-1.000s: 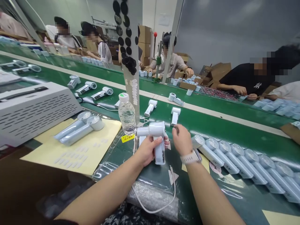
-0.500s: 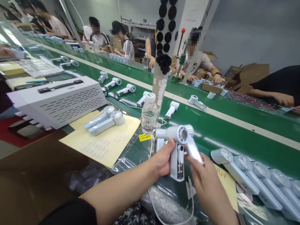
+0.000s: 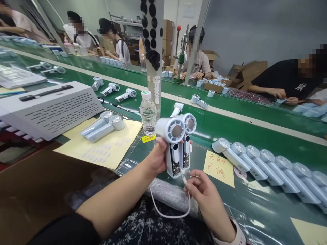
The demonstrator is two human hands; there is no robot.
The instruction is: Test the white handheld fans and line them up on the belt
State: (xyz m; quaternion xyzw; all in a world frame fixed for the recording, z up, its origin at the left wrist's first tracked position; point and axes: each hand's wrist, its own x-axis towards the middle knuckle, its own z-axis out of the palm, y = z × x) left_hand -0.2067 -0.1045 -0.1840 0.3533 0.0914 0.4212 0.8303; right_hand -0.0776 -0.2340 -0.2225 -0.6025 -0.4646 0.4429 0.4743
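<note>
White plug (image 3: 184,179) juts from right hand's (image 3: 206,195) fingertips (image 3: 189,187).

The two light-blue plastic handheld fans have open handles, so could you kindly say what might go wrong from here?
The left hand grips both light-blue plastic handheld fans together, so one might slip or knock the other. Their circuit boards are exposed, and the white cable plug in the right hand could scrape them if it strays. The clear plastic bottle stands just beyond the left hand, so a bump might tip it.
</note>
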